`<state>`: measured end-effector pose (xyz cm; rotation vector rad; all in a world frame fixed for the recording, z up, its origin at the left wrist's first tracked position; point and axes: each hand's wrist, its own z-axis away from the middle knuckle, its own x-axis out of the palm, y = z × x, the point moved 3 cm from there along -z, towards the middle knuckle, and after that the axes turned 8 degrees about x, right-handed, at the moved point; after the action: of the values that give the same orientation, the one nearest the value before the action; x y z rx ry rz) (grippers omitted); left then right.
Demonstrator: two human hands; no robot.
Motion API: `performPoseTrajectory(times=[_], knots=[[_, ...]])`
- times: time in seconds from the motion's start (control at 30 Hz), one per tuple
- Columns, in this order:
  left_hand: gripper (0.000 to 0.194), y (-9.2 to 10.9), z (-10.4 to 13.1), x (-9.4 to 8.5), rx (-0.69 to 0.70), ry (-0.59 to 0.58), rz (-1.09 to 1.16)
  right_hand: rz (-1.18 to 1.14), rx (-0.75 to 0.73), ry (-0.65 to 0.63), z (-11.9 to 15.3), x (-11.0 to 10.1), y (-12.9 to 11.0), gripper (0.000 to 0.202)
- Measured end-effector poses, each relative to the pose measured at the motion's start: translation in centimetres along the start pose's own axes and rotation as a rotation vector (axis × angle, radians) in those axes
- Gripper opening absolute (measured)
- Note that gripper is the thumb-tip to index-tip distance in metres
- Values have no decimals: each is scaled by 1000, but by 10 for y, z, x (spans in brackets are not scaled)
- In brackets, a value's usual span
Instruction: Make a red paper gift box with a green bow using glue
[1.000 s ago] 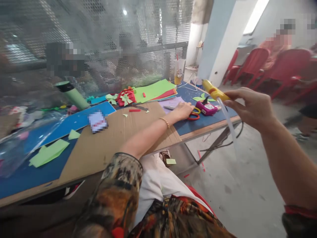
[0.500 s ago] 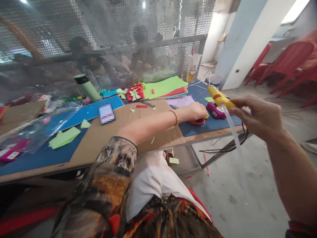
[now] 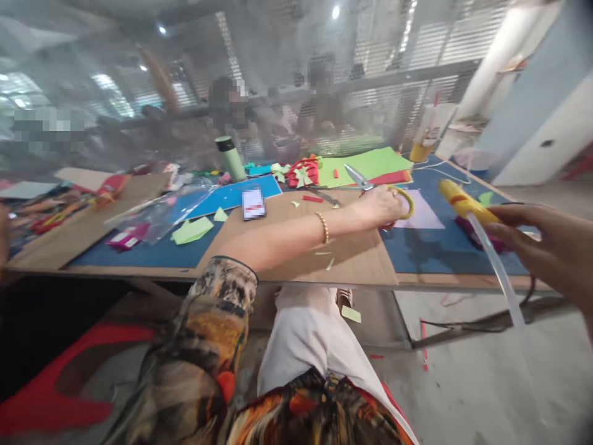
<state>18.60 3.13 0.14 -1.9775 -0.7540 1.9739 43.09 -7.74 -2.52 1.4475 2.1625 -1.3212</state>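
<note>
My left hand (image 3: 376,207), with a beaded bracelet on its wrist, is closed around a pair of scissors (image 3: 357,178). Their blades point up and away to the left, and a yellow handle loop shows on the right of the hand. At the right, my right hand (image 3: 551,238) grips a yellow hot glue gun (image 3: 467,201) above the table. A long clear glue stick (image 3: 495,262) hangs down from it. Behind the gun lies a purple object (image 3: 467,230), partly hidden. Beneath my left forearm is a cardboard sheet (image 3: 278,244) with small paper scraps.
A phone (image 3: 254,205) lies on the cardboard's left part. Further back are a green bottle (image 3: 231,161), red and pale green bows (image 3: 302,173), and green paper sheets (image 3: 365,164). A cup with a straw (image 3: 428,136) stands at the back right. Lilac paper (image 3: 421,213) lies near the scissors.
My left hand has lifted the scissors off the table, where its fingers were on them. The view has turned left, and the glue gun stays held at the right.
</note>
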Motion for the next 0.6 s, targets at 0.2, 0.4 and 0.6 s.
performPoseTrajectory(times=[0.2,0.4,0.6], knots=[[41,-72,9,45,-149,-106,11,100,-106,-48,-15,49,5,88],[37,-82,1,78,-186,-134,71,168,-290,-130,-24,86,10,34],[40,-76,-5,81,-183,-121,84,454,-460,-158,-30,95,-5,33]])
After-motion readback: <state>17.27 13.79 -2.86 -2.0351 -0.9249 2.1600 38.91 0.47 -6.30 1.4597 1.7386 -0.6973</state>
